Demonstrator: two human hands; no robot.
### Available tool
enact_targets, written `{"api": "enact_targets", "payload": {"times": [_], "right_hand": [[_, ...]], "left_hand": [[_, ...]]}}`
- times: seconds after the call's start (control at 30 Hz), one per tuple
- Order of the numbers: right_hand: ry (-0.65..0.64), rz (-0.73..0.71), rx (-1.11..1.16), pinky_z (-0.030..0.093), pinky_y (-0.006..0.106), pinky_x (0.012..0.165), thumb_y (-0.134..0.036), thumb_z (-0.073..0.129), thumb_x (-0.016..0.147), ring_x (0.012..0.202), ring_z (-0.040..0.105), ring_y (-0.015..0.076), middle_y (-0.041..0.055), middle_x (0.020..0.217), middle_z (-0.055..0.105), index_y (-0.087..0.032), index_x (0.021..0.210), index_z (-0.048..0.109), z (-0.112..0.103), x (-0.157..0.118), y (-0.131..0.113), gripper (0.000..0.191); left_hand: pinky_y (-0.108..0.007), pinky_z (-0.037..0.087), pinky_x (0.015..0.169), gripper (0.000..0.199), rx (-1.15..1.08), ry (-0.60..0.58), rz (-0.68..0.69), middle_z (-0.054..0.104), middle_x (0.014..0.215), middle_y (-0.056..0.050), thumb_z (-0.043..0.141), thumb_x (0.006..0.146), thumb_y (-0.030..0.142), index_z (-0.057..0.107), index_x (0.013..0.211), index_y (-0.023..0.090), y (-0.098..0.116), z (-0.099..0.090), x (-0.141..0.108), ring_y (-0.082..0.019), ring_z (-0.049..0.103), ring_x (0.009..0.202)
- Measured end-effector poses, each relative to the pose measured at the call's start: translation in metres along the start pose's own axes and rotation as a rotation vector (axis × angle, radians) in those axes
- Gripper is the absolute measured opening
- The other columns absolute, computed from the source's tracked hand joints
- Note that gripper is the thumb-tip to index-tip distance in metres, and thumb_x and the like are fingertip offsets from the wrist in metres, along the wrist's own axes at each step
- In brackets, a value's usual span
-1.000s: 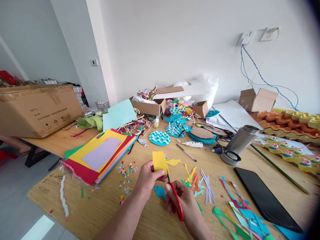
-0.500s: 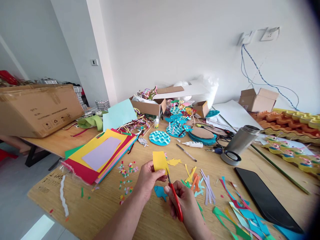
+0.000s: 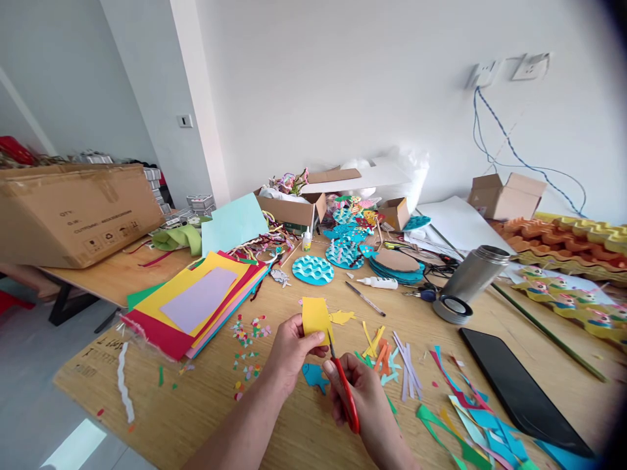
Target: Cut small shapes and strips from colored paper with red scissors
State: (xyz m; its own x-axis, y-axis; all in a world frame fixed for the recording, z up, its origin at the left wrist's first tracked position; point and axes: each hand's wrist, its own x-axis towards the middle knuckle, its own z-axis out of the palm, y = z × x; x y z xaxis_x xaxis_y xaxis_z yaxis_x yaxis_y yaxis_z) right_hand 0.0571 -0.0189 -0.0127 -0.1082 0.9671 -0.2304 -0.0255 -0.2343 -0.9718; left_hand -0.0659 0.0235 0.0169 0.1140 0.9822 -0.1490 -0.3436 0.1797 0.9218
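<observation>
While the left hand (image 3: 289,349) pinches a yellow paper rectangle (image 3: 315,316) above the tabletop (image 3: 196,405), inward from its left edge, the right hand (image 3: 365,391) curls round red-handled scissors (image 3: 351,408) at the paper's right side. A yellow fish (image 3: 342,317) and blue fish (image 3: 314,375) lie cut out, the rectangle looks mostly uncut, and a pale wall (image 3: 343,78) rises beyond the far edge

left hand (image 3: 294,346) pinching with thumb on top, right hand (image 3: 356,390) curled, both bare forearms reaching forward, hands close together

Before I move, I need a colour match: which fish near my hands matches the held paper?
The yellow fish, right of the held paper; the blue one lies nearer you.
</observation>
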Motion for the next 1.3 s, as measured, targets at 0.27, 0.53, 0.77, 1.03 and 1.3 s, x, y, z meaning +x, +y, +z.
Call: {"api": "enact_targets", "payload": {"times": [0.27,0.53,0.77,1.03,1.3], "right_hand": [[0.005,-0.007,0.011,0.027,0.017,0.028,-0.063,0.064,0.067,0.025,0.041,0.0068,-0.0082,0.037,0.05,-0.023,0.062,0.038,0.0007,0.0006,0.0004,0.048],[0.032,0.007,0.019,0.024,0.015,0.026,-0.059,0.066,0.066,0.024,0.041,0.0063,-0.0101,0.037,0.048,-0.023,0.062,0.037,0.0008,0.001,0.0031,0.047],[0.004,0.031,0.014,0.025,0.015,0.026,-0.06,0.065,0.066,0.025,0.042,0.0061,-0.0098,0.038,0.048,-0.022,0.062,0.039,0.001,-0.0017,0.0007,0.047],[-0.009,0.031,-0.013,0.025,0.016,0.028,-0.067,0.06,0.067,0.025,0.042,0.0067,-0.008,0.037,0.05,-0.022,0.063,0.04,0.0002,-0.0002,0.0002,0.049],[0.007,0.033,-0.016,0.026,0.016,0.027,-0.071,0.059,0.064,0.025,0.042,0.0068,-0.0072,0.037,0.051,-0.022,0.062,0.039,0.0016,0.0005,-0.0004,0.053]], "left_hand": [[-0.023,0.047,0.055,0.024,0.015,-0.012,-0.002,0.066,0.07,-0.003,0.07,0.062,0.02,0.062,0.082,0.01,-0.0023,0.0,-0.0003,-0.012,0.059,0.057],[-0.024,0.047,0.056,0.026,0.01,-0.02,-0.007,0.066,0.07,-0.003,0.071,0.061,0.021,0.063,0.083,0.011,-0.0011,0.0007,-0.0015,-0.012,0.059,0.058],[-0.027,0.049,0.057,0.029,-0.026,0.03,0.045,0.066,0.078,-0.005,0.071,0.064,0.025,0.063,0.089,0.011,-0.0034,-0.0009,0.0023,-0.016,0.059,0.068],[-0.028,0.049,0.058,0.025,-0.049,0.004,0.053,0.064,0.071,-0.002,0.071,0.062,0.021,0.063,0.084,0.011,-0.0055,-0.001,0.0036,-0.016,0.058,0.065],[-0.027,0.049,0.057,0.024,-0.038,0.005,0.047,0.064,0.071,-0.002,0.071,0.062,0.021,0.062,0.082,0.011,-0.0062,-0.0017,0.0038,-0.016,0.059,0.066]]}}
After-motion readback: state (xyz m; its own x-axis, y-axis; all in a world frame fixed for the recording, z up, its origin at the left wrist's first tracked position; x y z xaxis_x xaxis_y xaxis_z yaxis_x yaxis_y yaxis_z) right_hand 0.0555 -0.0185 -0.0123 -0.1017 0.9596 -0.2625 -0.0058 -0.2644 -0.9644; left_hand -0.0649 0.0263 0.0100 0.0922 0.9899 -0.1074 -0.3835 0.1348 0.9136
